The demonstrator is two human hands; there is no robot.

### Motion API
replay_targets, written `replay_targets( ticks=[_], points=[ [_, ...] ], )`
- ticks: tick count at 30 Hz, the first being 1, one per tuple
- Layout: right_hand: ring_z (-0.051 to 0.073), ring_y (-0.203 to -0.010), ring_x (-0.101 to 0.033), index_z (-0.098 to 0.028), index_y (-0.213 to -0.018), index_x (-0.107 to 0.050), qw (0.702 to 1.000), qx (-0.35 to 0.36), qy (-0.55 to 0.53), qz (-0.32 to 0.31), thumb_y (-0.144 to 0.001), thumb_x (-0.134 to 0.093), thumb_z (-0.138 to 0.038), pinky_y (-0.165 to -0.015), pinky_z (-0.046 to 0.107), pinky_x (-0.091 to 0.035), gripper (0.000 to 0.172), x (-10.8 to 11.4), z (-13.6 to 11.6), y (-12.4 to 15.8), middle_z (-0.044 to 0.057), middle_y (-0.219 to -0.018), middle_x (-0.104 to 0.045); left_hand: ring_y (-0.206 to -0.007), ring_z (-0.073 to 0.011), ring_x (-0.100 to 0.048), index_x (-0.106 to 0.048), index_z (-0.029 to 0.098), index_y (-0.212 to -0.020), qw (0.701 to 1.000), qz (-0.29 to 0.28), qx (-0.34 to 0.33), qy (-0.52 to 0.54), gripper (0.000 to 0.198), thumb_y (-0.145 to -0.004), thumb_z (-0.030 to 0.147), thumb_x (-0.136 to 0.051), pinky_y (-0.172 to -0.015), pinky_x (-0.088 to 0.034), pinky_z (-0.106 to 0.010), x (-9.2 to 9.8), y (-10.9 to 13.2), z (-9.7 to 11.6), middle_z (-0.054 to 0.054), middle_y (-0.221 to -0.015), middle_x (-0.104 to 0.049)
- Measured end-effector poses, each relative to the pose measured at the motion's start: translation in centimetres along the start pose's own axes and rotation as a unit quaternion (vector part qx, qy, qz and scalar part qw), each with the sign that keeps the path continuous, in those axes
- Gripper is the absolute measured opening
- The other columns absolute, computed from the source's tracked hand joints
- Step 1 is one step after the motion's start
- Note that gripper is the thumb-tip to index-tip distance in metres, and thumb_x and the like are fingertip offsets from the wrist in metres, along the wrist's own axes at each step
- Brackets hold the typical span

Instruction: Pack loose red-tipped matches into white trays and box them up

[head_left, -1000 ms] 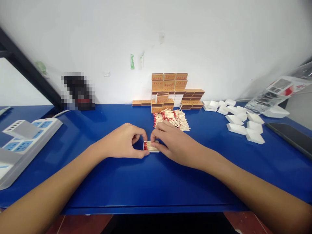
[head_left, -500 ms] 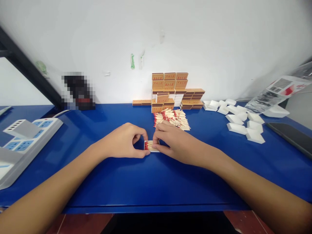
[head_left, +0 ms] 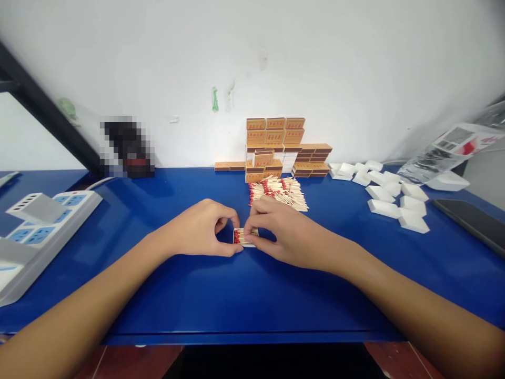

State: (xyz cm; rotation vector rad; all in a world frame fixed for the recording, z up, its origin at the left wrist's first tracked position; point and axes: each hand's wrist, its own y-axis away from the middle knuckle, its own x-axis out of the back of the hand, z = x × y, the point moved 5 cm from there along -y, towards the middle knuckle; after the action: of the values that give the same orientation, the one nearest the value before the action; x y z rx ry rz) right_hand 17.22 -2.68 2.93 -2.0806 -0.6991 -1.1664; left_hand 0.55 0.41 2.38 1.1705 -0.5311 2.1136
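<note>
A small white matchbox tray [head_left: 248,246] lies on the blue table in front of me, filled with red-headed matches [head_left: 239,236]. My left hand [head_left: 205,229] grips the tray's left end between thumb and forefinger, the thumb along the near side. Over the right part of the tray, my right hand [head_left: 278,230] has its thumb and fingers pinched together on matches; how many are between the fingertips is hidden. Just beyond my right hand spreads a pile of loose matches [head_left: 282,192], most heads pointing left.
Stacked matchboxes [head_left: 275,137] stand against the wall behind the pile. Several empty white trays [head_left: 382,209] lie scattered to the right, near a clear plastic bag [head_left: 428,158] and a dark phone [head_left: 471,223]. A power strip [head_left: 74,216] with plugs sits at the left.
My right fingertips have shifted slightly left over the matches in the tray. My left hand and the tray have stayed in place.
</note>
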Motion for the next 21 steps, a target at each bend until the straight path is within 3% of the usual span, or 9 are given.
replay_targets(
  ticks=[21],
  points=[
    [0.020,-0.089,-0.056,-0.018,-0.095,-0.074,1.000,-0.027,0.004,-0.001,-0.100,-0.063,-0.019,-0.078,0.032,-0.044,0.012,-0.26,0.64,-0.20,0.006,-0.094,-0.061,-0.053,-0.0100,-0.043,-0.073,0.020,-0.089,1.000,0.004,-0.007,-0.005,0.027,-0.075,0.041,-0.083,-0.053,-0.031,-0.026,0.05,-0.03,0.05,0.008,-0.058,-0.048]
  ],
)
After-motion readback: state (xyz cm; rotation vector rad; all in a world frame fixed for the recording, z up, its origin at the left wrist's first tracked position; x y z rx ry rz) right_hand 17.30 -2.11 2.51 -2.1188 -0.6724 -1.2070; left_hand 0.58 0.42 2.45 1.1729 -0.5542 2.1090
